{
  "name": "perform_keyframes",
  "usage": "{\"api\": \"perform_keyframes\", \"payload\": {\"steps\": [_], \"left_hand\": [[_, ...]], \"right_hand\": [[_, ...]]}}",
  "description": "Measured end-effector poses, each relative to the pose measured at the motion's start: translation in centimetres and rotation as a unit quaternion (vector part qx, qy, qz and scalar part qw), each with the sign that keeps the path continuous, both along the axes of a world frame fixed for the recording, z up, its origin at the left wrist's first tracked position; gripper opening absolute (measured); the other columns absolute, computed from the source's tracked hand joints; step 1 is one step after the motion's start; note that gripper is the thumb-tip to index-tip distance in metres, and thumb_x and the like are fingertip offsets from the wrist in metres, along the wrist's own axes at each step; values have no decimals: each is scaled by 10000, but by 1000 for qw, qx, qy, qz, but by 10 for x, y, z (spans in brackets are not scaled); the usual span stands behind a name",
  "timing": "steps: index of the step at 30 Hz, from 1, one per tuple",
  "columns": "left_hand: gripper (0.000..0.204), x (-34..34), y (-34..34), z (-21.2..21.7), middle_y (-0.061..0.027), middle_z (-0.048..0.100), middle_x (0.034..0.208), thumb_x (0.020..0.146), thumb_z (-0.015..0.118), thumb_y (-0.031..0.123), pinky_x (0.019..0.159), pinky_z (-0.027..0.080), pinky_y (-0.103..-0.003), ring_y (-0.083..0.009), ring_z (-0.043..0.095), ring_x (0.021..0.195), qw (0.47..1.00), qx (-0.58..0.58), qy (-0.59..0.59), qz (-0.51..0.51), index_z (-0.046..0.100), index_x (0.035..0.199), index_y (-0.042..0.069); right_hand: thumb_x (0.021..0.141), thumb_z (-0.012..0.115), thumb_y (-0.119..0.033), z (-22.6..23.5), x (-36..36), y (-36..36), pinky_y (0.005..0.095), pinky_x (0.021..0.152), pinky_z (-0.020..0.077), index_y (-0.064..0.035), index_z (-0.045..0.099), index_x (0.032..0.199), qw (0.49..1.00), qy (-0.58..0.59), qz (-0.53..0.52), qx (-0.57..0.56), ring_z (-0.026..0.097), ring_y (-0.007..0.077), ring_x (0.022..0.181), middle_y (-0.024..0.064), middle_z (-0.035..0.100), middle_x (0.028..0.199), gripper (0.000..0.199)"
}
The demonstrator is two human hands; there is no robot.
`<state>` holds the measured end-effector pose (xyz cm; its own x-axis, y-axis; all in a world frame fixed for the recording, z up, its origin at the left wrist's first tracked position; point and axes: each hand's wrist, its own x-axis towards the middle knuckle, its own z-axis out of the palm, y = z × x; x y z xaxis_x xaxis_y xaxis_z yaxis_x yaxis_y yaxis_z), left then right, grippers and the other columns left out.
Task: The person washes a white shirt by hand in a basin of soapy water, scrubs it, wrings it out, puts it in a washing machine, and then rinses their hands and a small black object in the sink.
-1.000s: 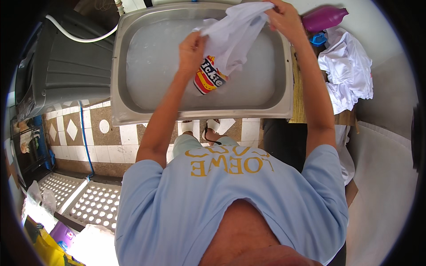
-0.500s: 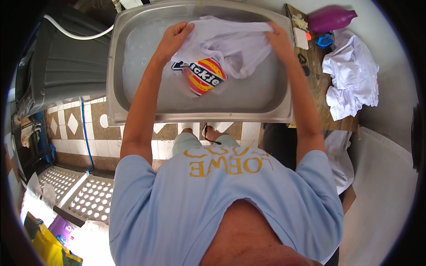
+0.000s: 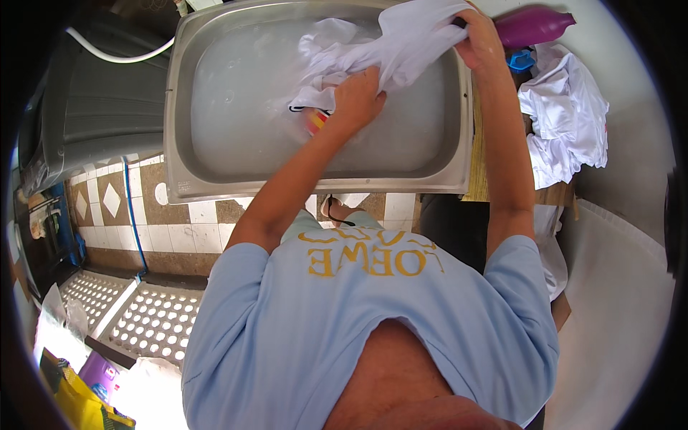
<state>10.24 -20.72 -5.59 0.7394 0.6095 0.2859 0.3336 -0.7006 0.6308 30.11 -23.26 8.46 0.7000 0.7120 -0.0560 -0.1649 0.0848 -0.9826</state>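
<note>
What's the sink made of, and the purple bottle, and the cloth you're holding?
The sink looks like metal, probably stainless steel: grey with a dull shine. The purple bottle seems smooth, slightly glossy plastic, from its soft highlight. The white cloth is likely thin, matte fabric (fibre unclear), since it bunches into soft folds.

Wooden bench (image 3: 479, 161) — purple bottle (image 3: 534, 26), blue object (image 3: 521, 60), crumpled white clothes (image 3: 566, 115)

Yellow lettering (image 3: 349, 259) crossed the chest of the pale blue T-shirt (image 3: 344, 315), upside down in the view, beside looping yellow outlines. The red-and-yellow print (image 3: 314, 123) on the white garment (image 3: 390, 59) was too covered to read. The purple package (image 3: 94, 371) seemed to bear a small label, blurred beyond reading.
</note>
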Motion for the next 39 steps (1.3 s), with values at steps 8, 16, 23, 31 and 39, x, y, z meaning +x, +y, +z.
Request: {"api": "perform_keyframes", "payload": {"steps": [8,16,23,31,39], "left_hand": [[202,-54,74,57,-40,613,760,826,576,134,659,472,-303,-144,588,736,796,-552,-221,-113,640,985,27],[361,-21,103,-14,-159,635,840,854,570,394,669,473,-452,-372,609,764,992,-32,122,-21,568,878,33],[397,-21,104,-46,-167,632,938,856,574,440,755,466,-445,-366,604,876,984,30,173,18,588,944,54],[371,-7,115,-26,-142,653,918,741,751,332,799,469,-352,-252,610,879,941,-295,-160,47,677,897,4],[257,38,-9,39,-51,683,812,673,803,227,734,485,-322,-196,642,766,965,-73,-234,-89,632,665,37]], "right_hand": [[780,578,-205,0,58,-86,396,949,422,-24,552,1179,934,-210,244,-157,545,209,1015,112,591,1136,439],[780,603,-226,-141,-50,-1,457,891,444,-1,510,1130,995,83,-42,-33,572,319,1011,171,600,1071,426],[773,668,-202,-205,-82,18,440,819,424,1,482,1127,852,-478,-89,-194,526,360,942,184,531,998,449],[830,682,-304,-185,-74,33,393,806,476,-18,559,996,982,167,-82,-11,600,298,915,137,618,969,353],[876,604,-438,-222,-40,47,342,837,487,-59,579,944,780,477,313,257,616,233,873,82,620,917,386]]}}
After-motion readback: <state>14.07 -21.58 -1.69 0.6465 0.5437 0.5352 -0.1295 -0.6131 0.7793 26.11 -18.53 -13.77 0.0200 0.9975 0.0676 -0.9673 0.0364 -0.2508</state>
